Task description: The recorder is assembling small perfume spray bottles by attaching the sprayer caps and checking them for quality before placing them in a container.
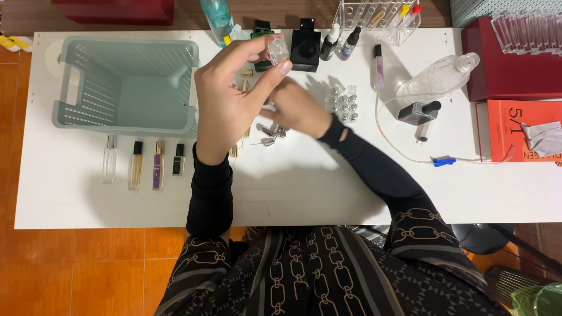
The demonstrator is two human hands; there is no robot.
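Near the desk's [76, 199] far left corner sits a pale green plastic basket [126, 88] with perforated walls; nothing shows inside it. Just in front of it, towards the near edge, four slim spray vials [143, 164] lie side by side and already capped: one clear, one amber with a black cap, one purple with a gold cap, one short and dark. These look finished, a small share of the work judging by the loose parts left further along.

The left hand [225, 99] is raised over the middle of the desk, its grip clamped with thumb and fingertips on a small clear glass bottle [277, 51], squarish and uncapped as far as can be seen. Below it the right hand [298, 108] reaches down to a scatter of gold and silver spray caps [270, 133] on the desk; it is blurred, so I cannot tell whether its grip is together or apart.

Right of the hands stands a tight cluster of tiny clear vials with silver tops [343, 100], apparently still to be done. Along the far edge are a glossy black square bottle [305, 48], dropper bottles and a clear acrylic rack [374, 17]. Further right lie a soft clear plastic bottle [438, 77], thin tubing with a blue clamp [444, 160], and, at the right edge, an orange book [515, 126].
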